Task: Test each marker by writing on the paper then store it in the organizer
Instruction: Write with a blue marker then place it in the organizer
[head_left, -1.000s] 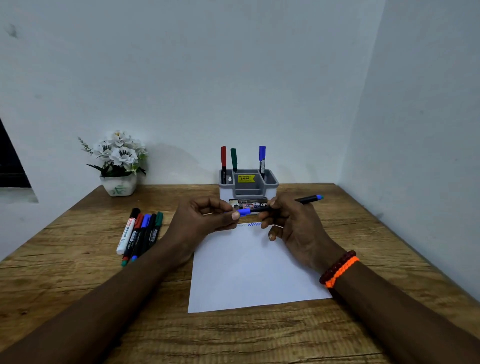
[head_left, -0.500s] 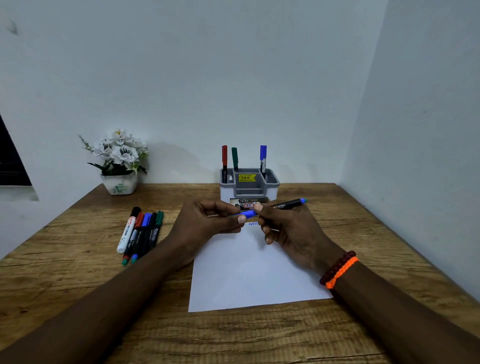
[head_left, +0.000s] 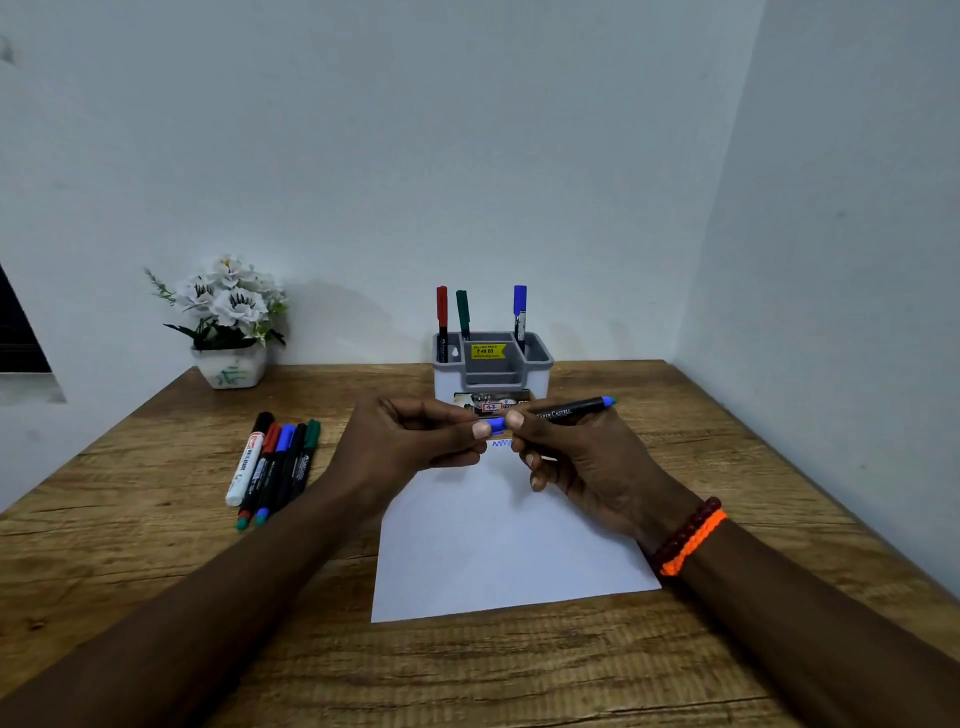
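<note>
My right hand (head_left: 582, 457) holds a black marker (head_left: 566, 411) with a blue end, lying level above the top of the white paper (head_left: 498, 545). My left hand (head_left: 405, 447) pinches its blue cap (head_left: 497, 426) at the marker's left end, thumb tips of both hands nearly touching. A short blue scribble (head_left: 500, 443) shows on the paper's top edge. The grey organizer (head_left: 491, 366) stands behind, with a red, a green and a blue marker upright in it. Several unused markers (head_left: 272, 465) lie in a row to the left.
A white pot of artificial flowers (head_left: 228, 317) sits at the table's back left corner. Walls close the table at the back and right. A dark window edge (head_left: 15, 332) shows far left. Red and orange bracelets (head_left: 688, 535) circle my right wrist.
My hands have come together: the blue cap in my left hand has met the marker's tip end, and the marker has levelled and shifted slightly left.
</note>
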